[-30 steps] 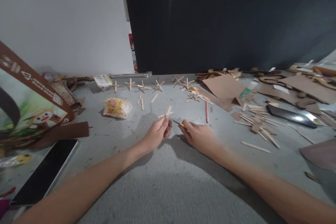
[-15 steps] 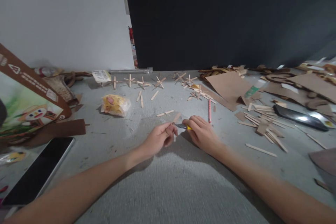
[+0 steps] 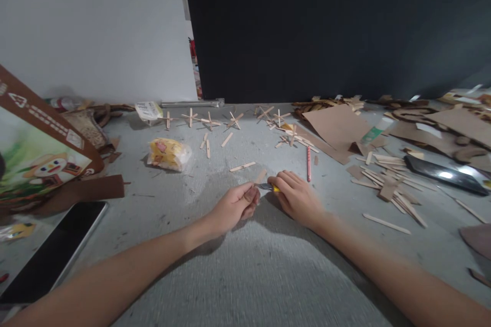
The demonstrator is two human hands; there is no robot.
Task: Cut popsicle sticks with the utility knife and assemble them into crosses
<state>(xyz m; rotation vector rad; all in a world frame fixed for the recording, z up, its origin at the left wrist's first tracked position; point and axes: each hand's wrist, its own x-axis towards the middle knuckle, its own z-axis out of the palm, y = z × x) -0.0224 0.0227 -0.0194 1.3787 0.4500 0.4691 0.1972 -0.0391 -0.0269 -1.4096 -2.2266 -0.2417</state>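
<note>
My right hand (image 3: 293, 196) is closed around the yellow handle of a utility knife (image 3: 264, 186), its grey blade pointing left. The blade reaches the fingertips of my left hand (image 3: 238, 203), whose fingers are curled in a pinch. A pale wooden craft stick (image 3: 262, 174) juts up and right from those left fingertips, beside the blade. Its lower end is hidden by the fingers. Just beyond my hands lies another craft stick (image 3: 242, 166). A pink striped stick (image 3: 309, 163) rests to the right of my right hand.
Small crossed-stick pieces (image 3: 235, 120) line the back. A yellow packet (image 3: 169, 154), a phone (image 3: 53, 253) and a printed brown bag (image 3: 49, 163) are on the left. To the right are loose craft sticks (image 3: 385, 222), cardboard (image 3: 333, 130), a glue stick (image 3: 378, 131) and a shiny black object (image 3: 445, 174).
The craft stick at my left fingertips has tilted slightly to the right. Both hands stay close together, with the blade still at the left fingers. The view has shifted slightly.
</note>
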